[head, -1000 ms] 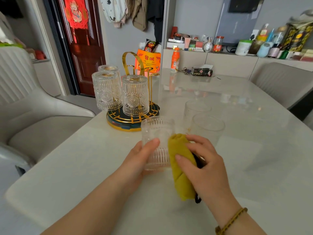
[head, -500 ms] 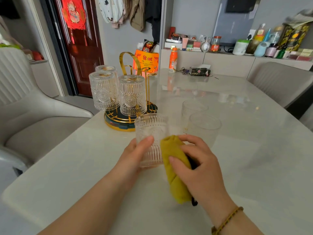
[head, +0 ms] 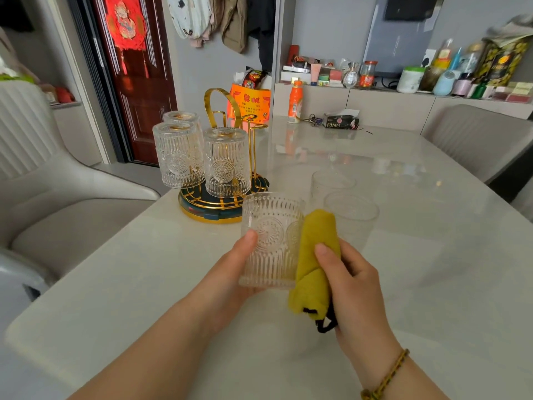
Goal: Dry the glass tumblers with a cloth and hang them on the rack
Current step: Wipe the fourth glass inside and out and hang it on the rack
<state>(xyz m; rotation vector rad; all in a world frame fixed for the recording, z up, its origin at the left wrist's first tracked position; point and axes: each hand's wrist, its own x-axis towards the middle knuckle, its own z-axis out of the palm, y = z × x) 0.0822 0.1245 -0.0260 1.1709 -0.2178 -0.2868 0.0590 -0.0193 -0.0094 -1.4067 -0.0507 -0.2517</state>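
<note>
My left hand [head: 230, 272] grips an embossed glass tumbler [head: 269, 241], upright just above the white table [head: 144, 269]. My right hand [head: 350, 281] holds a folded yellow cloth [head: 315, 255] pressed against the tumbler's right side. Two more tumblers stand upright on the table behind them, one near [head: 353, 217] and one farther [head: 330, 184]. The gold wire rack [head: 219, 203] sits to the left and carries three tumblers upside down, at the front left [head: 176, 154], the back [head: 181, 118] and the right [head: 226, 161]. Bare gold pegs [head: 253, 125] stand at its right.
A grey chair [head: 57, 197] stands at the table's left and another chair [head: 476, 140] at the far right. An orange bottle [head: 294, 102], keys and a dark tissue pack [head: 340, 121] lie at the table's far end. A cluttered shelf [head: 403, 82] runs behind.
The tumbler has turned in my left hand, so its round embossed medallion now faces me. The cloth stays against its right side.
</note>
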